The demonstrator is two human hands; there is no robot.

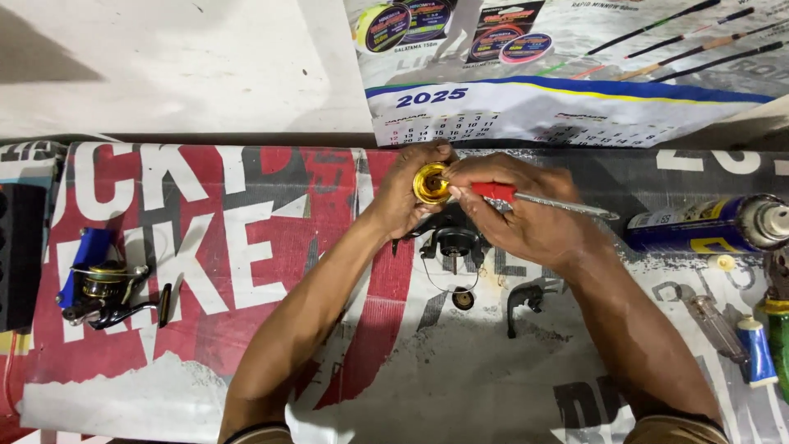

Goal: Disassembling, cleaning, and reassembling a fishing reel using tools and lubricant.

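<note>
My left hand (404, 196) grips a round gold spool (430, 183) from a fishing reel, held above the bench. My right hand (526, 215) holds a thin tool with a red grip and a clear shaft (534, 198), its tip pressed into the spool's open face. Just below the hands lies a black reel body (454, 241) with a thin wire bail. A small round black part (463, 299) and a black crank handle (523, 301) lie beside it on the printed banner (246, 271) that covers the bench.
A whole spinning reel, black, gold and blue (105, 288), lies at the left. A blue and yellow spray can (711, 224) lies at the right, with a clear-handled screwdriver (713, 325) and a small blue and white tube (758, 352) below it. A calendar poster (567, 90) hangs behind.
</note>
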